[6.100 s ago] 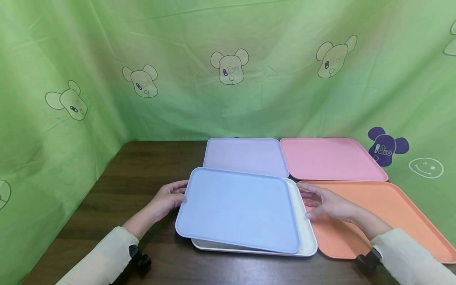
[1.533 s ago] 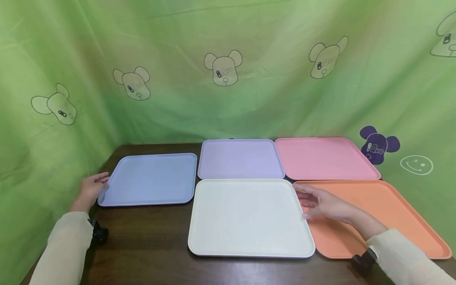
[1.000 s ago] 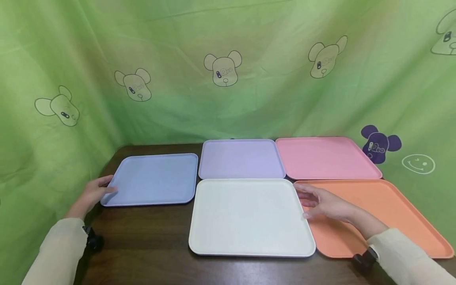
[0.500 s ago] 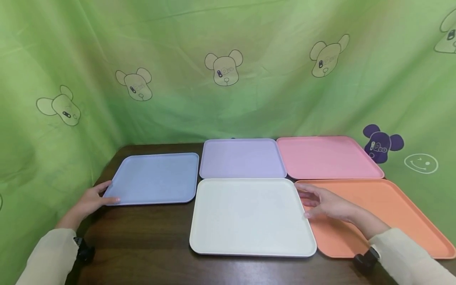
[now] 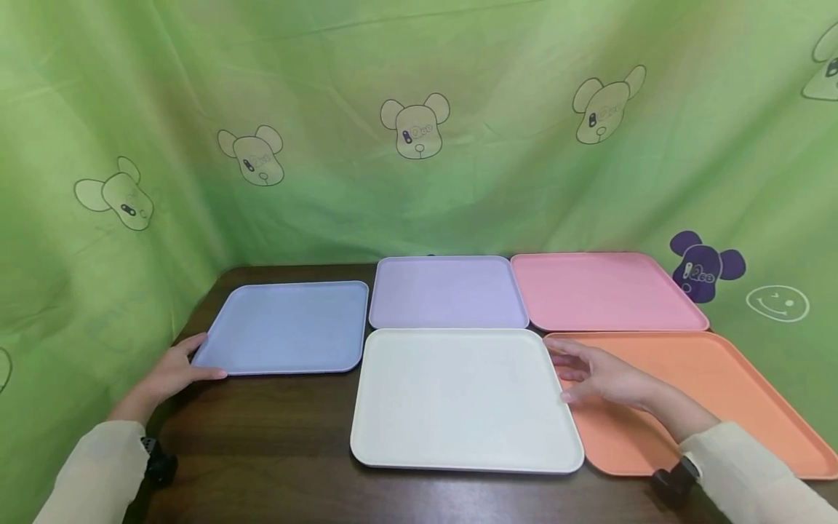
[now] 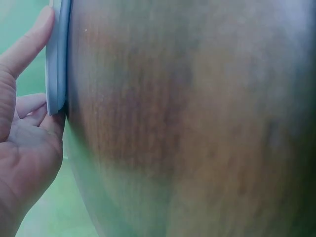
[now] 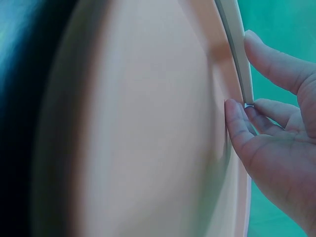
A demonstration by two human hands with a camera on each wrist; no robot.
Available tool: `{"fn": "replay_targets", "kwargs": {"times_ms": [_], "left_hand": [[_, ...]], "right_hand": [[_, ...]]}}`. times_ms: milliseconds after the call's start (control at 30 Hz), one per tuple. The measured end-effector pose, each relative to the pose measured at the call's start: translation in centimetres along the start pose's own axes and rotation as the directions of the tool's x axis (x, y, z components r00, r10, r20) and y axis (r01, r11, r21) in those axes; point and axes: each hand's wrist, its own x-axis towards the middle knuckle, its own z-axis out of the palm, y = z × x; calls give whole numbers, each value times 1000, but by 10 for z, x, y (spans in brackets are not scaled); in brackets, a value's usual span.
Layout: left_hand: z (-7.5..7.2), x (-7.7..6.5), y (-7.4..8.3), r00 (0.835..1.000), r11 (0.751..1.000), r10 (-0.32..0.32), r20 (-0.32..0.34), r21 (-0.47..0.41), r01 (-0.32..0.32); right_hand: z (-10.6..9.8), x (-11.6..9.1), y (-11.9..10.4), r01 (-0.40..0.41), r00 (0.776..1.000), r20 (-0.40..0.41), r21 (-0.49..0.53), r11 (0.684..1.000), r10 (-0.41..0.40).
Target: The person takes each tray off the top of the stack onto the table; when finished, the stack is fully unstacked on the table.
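At the left, a light blue tray (image 5: 284, 327) lies on the dark wooden table. My left hand (image 5: 173, 372) is at its near left corner, thumb along the front rim and fingers at the left edge. In the left wrist view the thumb tip (image 6: 45, 19) touches the blue tray's rim (image 6: 58, 59); the other fingertips meet its corner. My right hand (image 5: 605, 375) reaches over an orange tray (image 5: 700, 400) to the right edge of a white tray (image 5: 465, 400). Close up, the right thumb (image 7: 254, 42) touches the white rim (image 7: 237, 44), with fingertips beside it.
Behind the white tray lie a lilac tray (image 5: 448, 291) and a pink tray (image 5: 605, 291), side by side. A green curtain (image 5: 327, 189) with bear-head prints stands at the back and sides. Bare wood (image 5: 262, 444) shows in front of the blue tray.
The blue tray was over the white one; it now lies at the left. Since then my left hand has slid to its near corner and the tray has shifted slightly right. My right hand stays put.
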Motion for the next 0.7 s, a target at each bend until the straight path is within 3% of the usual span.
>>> {"fn": "replay_targets", "kwargs": {"times_ms": [700], "left_hand": [[4, 19, 9, 1000, 1000, 3, -31, 15, -3]], "right_hand": [[1, -1, -2, -2, 1000, -4, -16, 1000, 2]]}}
